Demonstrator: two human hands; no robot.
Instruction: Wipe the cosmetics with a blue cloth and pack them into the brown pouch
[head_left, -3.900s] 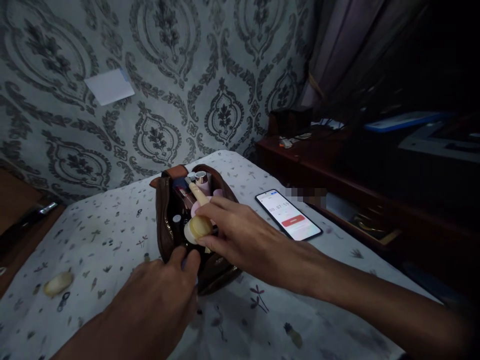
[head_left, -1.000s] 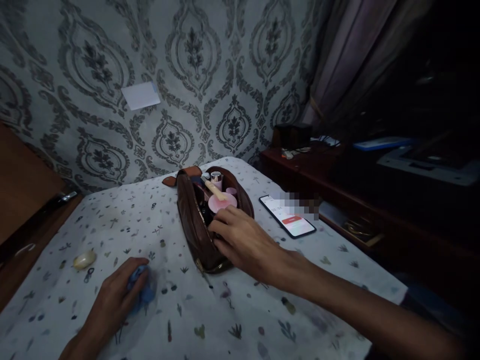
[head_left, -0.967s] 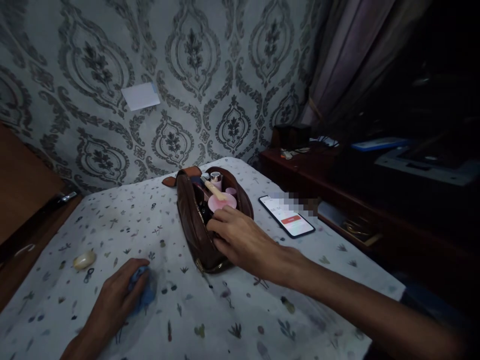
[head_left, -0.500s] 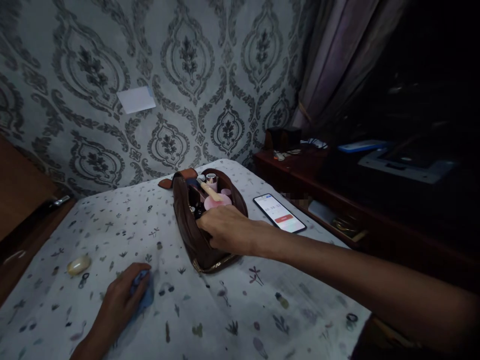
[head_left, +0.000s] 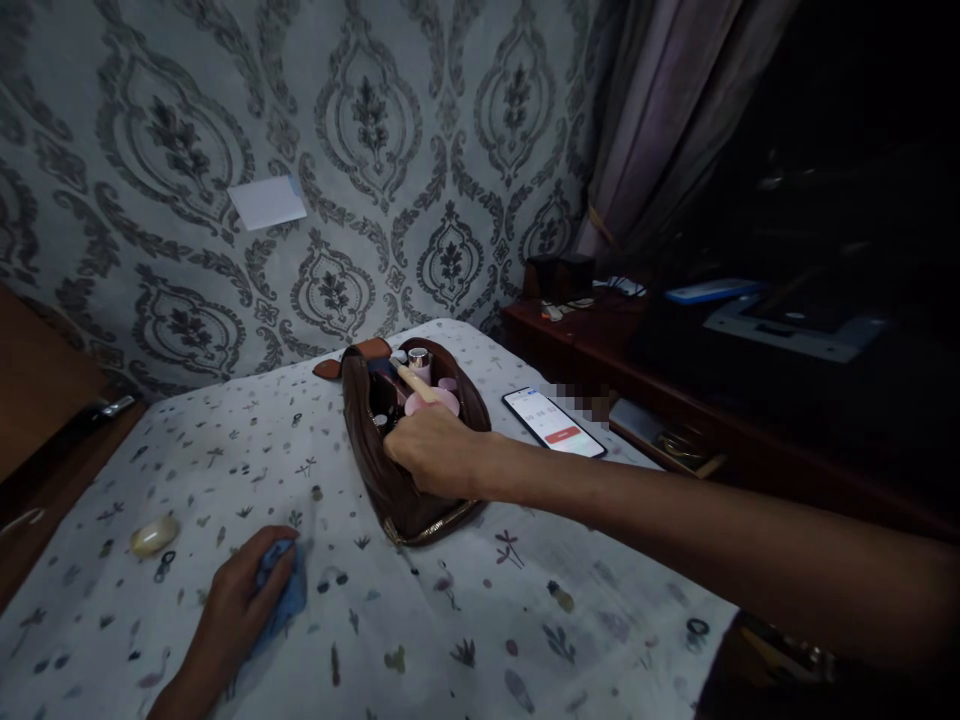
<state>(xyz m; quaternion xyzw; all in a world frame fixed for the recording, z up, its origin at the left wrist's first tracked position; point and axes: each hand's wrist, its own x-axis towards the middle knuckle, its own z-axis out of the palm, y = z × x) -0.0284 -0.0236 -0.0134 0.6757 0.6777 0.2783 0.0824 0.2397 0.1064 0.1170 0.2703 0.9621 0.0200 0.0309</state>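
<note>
On the patterned cloth stands a brown toiletry bag [head_left: 367, 455], unzipped, with several cosmetics inside. A brush with a pale handle [head_left: 414, 380] lies across a round pink item [head_left: 442, 401], and a silver-capped bottle [head_left: 419, 362] stands behind them. My right hand [head_left: 435, 450] reaches over the bag's near side with curled fingers. The fingertips are down in its opening, so what they grip is hidden. Closed around a crumpled blue cloth [head_left: 289, 590], my left hand [head_left: 244, 590] rests on the bed surface, left of the bag.
A lit phone [head_left: 553, 422] lies right of the bag. At the left sits a small cream-coloured rounded object [head_left: 154, 536]. A dark red wooden cabinet [head_left: 570, 335] with an open drawer borders the right side. The patterned wall [head_left: 405, 200] rises behind.
My right hand has shifted slightly within the bag's opening, and its fingers remain curled. My left hand keeps the blue cloth in nearly the same place. The view has moved a little.
</note>
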